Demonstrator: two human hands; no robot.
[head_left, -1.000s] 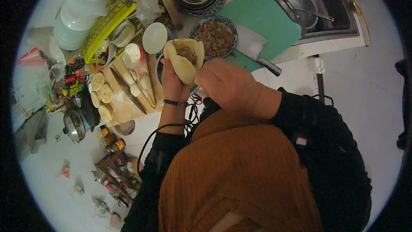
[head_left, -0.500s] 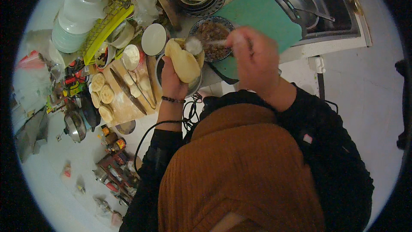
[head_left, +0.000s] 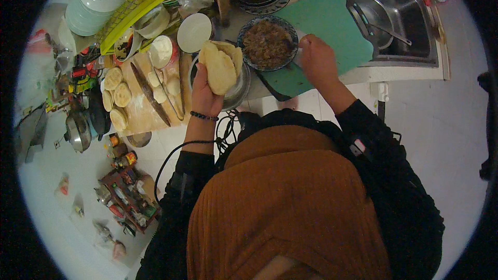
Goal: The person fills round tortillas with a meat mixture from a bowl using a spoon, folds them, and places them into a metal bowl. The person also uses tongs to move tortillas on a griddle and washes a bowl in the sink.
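Observation:
My left hand (head_left: 203, 93) holds a pale round of dough (head_left: 220, 66), cupped and folded, above a metal bowl (head_left: 237, 89). My right hand (head_left: 317, 61) is at the right rim of a patterned bowl of brown minced filling (head_left: 267, 43) and grips a spoon whose end is mostly hidden. That bowl stands on the left end of a green cutting board (head_left: 324, 31).
A wooden board (head_left: 142, 101) with flat dough rounds (head_left: 115, 93), small dough pieces and a knife lies to the left. Stacked plates (head_left: 85, 13), a yellow rack, a white bowl (head_left: 194, 32) and a sink (head_left: 386, 15) with a pan surround the counter. Jars stand lower left.
My right hand has moved from the dough in my left hand rightward to the bowl of filling. The dough has stayed in my left hand.

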